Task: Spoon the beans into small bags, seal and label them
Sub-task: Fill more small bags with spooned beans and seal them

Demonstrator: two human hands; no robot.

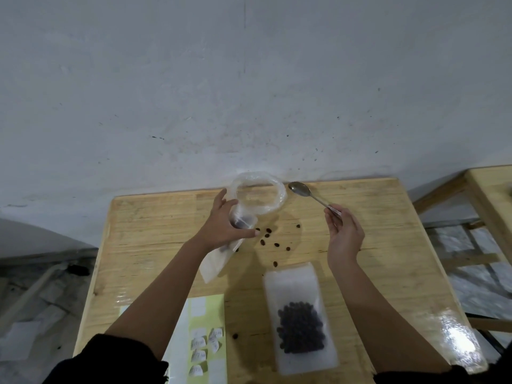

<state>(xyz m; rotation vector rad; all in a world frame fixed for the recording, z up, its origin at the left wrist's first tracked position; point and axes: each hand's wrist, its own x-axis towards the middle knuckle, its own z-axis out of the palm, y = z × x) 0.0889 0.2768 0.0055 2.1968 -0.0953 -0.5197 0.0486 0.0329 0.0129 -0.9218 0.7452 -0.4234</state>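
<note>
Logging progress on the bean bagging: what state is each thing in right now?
Clear bag: mouth wide open, few beans inside.
Left hand: grips the clear bag.
Spoon: raised, bowl looks empty.
Right hand: holds the spoon.
Loose beans: scattered on the table.
Filled bag: lying flat, beans inside; seal unclear.
Label sheet: lying flat, written labels on it.

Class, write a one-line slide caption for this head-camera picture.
The left hand grips an open clear bag, right hand holds a spoon beside its mouth, loose beans scattered on the wooden table.
</note>
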